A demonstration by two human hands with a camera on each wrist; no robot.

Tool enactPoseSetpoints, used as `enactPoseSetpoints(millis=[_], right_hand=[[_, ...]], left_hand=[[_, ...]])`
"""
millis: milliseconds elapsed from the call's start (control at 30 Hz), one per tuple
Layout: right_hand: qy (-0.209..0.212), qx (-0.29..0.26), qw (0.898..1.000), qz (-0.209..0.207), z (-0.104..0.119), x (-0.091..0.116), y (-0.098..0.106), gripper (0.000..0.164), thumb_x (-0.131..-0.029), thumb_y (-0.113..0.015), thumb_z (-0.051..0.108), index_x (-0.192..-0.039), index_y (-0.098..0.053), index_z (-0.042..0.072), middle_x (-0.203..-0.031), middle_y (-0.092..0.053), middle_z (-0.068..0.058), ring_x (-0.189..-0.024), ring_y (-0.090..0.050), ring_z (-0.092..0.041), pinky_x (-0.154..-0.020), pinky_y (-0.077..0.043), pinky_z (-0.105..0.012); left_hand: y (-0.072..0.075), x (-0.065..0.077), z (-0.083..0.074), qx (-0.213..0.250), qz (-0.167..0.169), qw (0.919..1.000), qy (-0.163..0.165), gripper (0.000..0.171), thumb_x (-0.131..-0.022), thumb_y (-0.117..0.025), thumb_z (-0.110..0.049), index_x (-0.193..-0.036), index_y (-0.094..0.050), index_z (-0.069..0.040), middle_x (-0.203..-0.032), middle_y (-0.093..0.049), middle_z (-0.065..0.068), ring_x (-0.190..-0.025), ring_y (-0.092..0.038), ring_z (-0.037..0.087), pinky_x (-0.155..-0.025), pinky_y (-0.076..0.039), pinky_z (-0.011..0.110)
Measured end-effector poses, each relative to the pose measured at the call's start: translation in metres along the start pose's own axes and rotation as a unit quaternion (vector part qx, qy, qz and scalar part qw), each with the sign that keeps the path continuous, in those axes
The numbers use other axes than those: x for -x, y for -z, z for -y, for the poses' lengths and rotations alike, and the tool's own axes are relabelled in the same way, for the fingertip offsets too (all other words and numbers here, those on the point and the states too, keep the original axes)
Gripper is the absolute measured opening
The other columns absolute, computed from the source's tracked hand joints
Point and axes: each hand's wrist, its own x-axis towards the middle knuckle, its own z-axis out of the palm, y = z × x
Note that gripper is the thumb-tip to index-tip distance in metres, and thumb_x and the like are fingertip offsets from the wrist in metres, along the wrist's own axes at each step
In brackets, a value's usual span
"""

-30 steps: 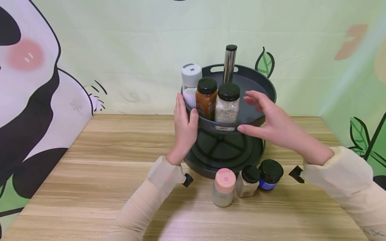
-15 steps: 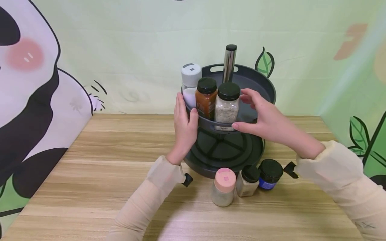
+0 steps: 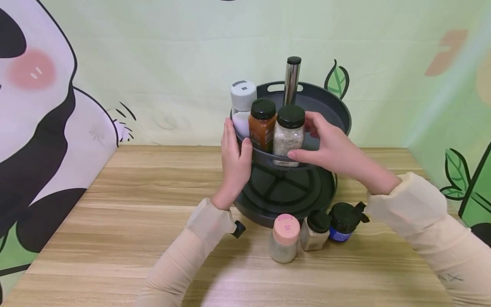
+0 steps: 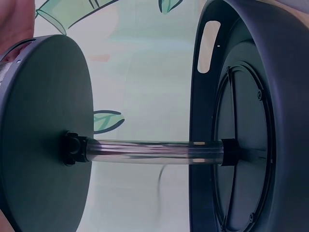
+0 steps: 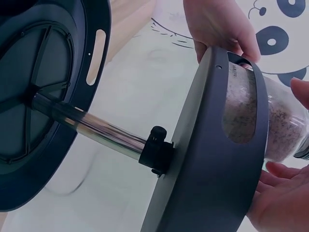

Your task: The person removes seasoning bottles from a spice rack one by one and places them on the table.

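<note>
A black two-tier turntable rack (image 3: 337, 100) stands on the table. My left hand (image 3: 235, 155) rests along the left outer wall of its upper tray, fingers straight, thumb near the front. My right hand (image 3: 331, 143) holds a clear jar of whitish grains (image 3: 288, 140) with a black lid, thumb across its front and fingers behind. That jar stands at the tray's front wall; its grains (image 5: 241, 104) show through the handle slot in the right wrist view. Beside it are an orange-brown spice jar (image 3: 262, 132) and a white-capped bottle (image 3: 243, 98).
In front of the lower tray (image 3: 253, 213) stand a pink-capped shaker (image 3: 285, 236), a square black-lidded jar (image 3: 316, 232) and a blue-labelled jar (image 3: 341, 224). A metal post (image 3: 293, 81) rises from the upper tray. Behind the wooden table (image 3: 161, 179) hangs a printed cloth.
My right hand has moved left from beside the jar of whitish grains, and its thumb and fingers have come round it. The left hand and the rack have stayed in place.
</note>
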Motion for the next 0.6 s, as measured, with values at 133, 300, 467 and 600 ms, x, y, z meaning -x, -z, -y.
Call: enactPoseSetpoints(millis=[133, 300, 467, 600], right_hand=[[-0.007, -0.016, 1.000, 0.001, -0.001, -0.004, -0.001, 0.069, -0.073, -0.069, 0.017, -0.129, -0.032, 0.002, -0.122, -0.046, -0.014, -0.111, -0.046, -0.027, -0.096, -0.035, -0.043], [0.000, -0.029, 1.000, 0.005, -0.004, -0.009, -0.002, 0.068, -0.073, -0.069, 0.016, -0.129, -0.032, 0.001, -0.118, -0.047, -0.015, -0.110, -0.048, -0.027, -0.095, -0.037, -0.043], [0.012, -0.033, 0.999, 0.013, -0.006, -0.013, -0.003, 0.066, -0.074, -0.069, 0.015, -0.128, -0.033, 0.003, -0.115, -0.049, -0.014, -0.104, -0.052, -0.025, -0.089, -0.041, -0.041], [0.014, -0.027, 0.999, 0.023, -0.006, -0.015, -0.003, 0.064, -0.075, -0.068, 0.017, -0.127, -0.034, 0.004, -0.115, -0.050, -0.013, -0.101, -0.053, -0.023, -0.085, -0.043, -0.040]], left_hand=[[0.000, 0.000, 0.000, -0.002, -0.002, 1.0000, -0.003, 0.067, -0.086, -0.035, -0.029, -0.141, -0.011, 0.001, -0.148, -0.009, 0.013, -0.137, -0.009, 0.020, -0.110, -0.012, 0.036], [0.000, 0.000, 0.001, -0.002, 0.001, 1.0000, 0.000, 0.067, -0.086, -0.035, -0.030, -0.141, -0.010, 0.000, -0.149, -0.009, 0.012, -0.137, -0.009, 0.020, -0.110, -0.012, 0.037], [0.001, 0.000, 0.000, -0.001, 0.001, 1.0000, 0.002, 0.067, -0.086, -0.035, -0.030, -0.141, -0.010, 0.000, -0.149, -0.009, 0.012, -0.137, -0.009, 0.020, -0.110, -0.012, 0.037], [0.001, 0.000, 0.001, 0.000, 0.002, 1.0000, 0.001, 0.067, -0.086, -0.035, -0.030, -0.141, -0.010, 0.000, -0.149, -0.008, 0.012, -0.137, -0.008, 0.020, -0.110, -0.012, 0.037]])
